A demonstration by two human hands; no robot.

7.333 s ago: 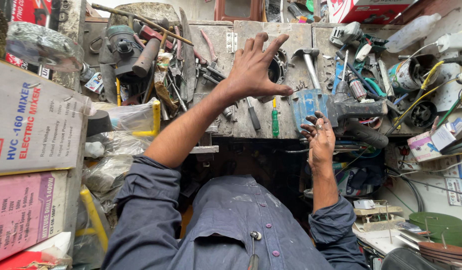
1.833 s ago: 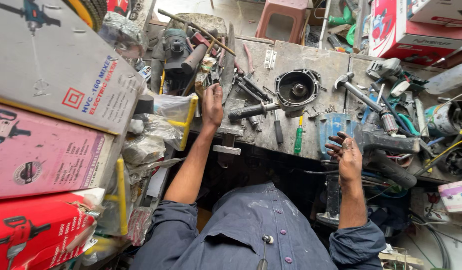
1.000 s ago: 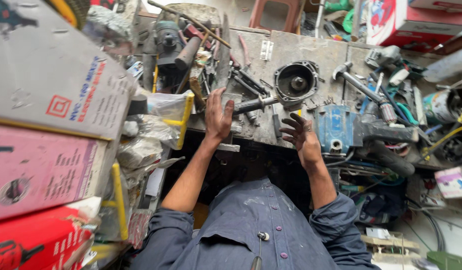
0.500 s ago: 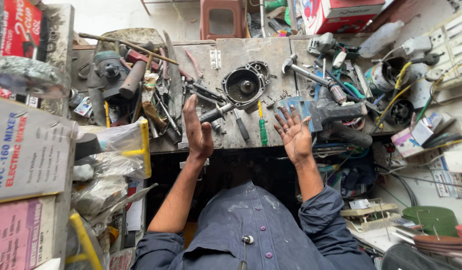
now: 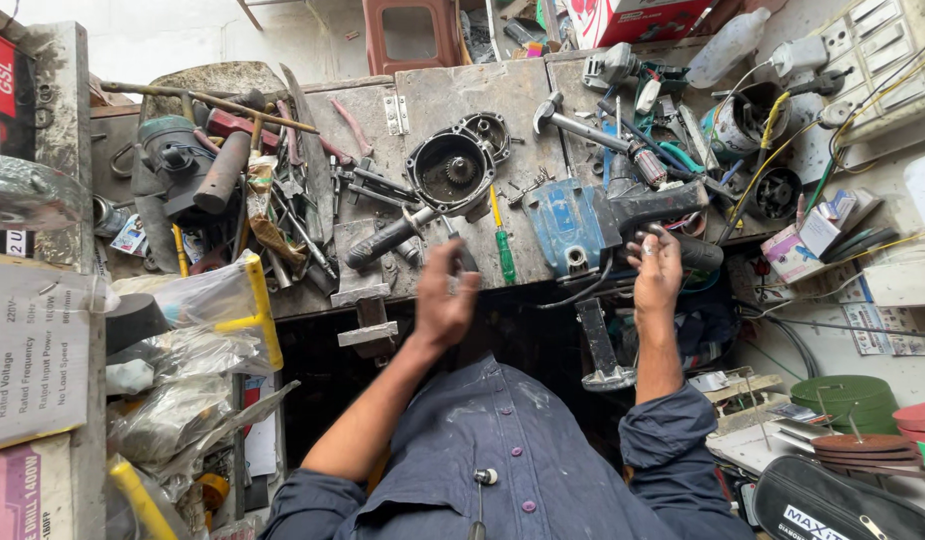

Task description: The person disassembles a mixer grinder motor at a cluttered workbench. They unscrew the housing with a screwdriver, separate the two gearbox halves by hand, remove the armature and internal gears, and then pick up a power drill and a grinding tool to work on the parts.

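Note:
My left hand (image 5: 444,300) is at the bench's front edge (image 5: 522,278), fingers curled around what looks like a thin metal tool (image 5: 461,258). Just beyond it lie a black-handled part (image 5: 382,243) and a round open gear housing (image 5: 450,170). A green-handled screwdriver (image 5: 503,252) lies to the right of that hand. My right hand (image 5: 657,270) is spread, its fingertips touching the black grip (image 5: 667,203) of a blue power tool (image 5: 570,225).
Pliers, wrenches and a grinder (image 5: 172,160) crowd the bench's left side, with a hammer (image 5: 572,122) and cables at the right. Plastic bags (image 5: 197,300) and cardboard boxes (image 5: 32,350) stand at the left. Stacked discs (image 5: 847,400) and a black bag (image 5: 842,505) lie at lower right.
Both hands were raised and open over the bench. My left hand has dropped to the front edge and curled shut; my right hand has moved right onto the blue tool's black grip.

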